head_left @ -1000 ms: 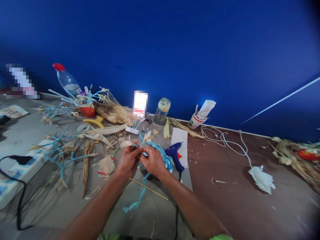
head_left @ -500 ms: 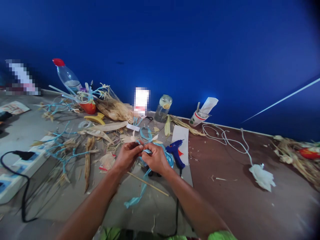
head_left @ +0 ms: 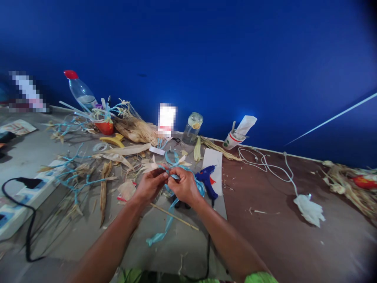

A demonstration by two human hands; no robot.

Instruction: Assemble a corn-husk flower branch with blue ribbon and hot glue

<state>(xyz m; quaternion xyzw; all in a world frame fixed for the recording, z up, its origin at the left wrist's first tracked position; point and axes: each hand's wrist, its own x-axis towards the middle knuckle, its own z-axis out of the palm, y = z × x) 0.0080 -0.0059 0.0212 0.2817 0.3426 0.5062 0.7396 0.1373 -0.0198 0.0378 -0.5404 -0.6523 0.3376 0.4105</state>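
Note:
My left hand (head_left: pixel 150 184) and my right hand (head_left: pixel 184 184) meet above the middle of the table, both pinched on a light blue ribbon (head_left: pixel 165 228). The ribbon loops behind my fingers and one tail hangs down to the table in front of me. Pale husk petals (head_left: pixel 181 160) stick up just beyond my fingertips. A thin wooden stick (head_left: pixel 173 217) lies on the table under my hands. A blue glue gun (head_left: pixel 207 181) rests just right of my right hand, its black cord running toward me.
Dried corn husks and blue-wrapped stems (head_left: pixel 73 177) litter the left half of the table. At the back stand a red-capped bottle (head_left: pixel 79 91), a glass jar (head_left: pixel 192 127) and a paper cup (head_left: pixel 232 140). A white cable (head_left: pixel 273 167) crosses the brown right side. A power strip (head_left: pixel 20 196) lies far left.
My hands stayed together on the ribbon, shifting only slightly up in the picture as the view tipped a little. The fingers kept working the same spot.

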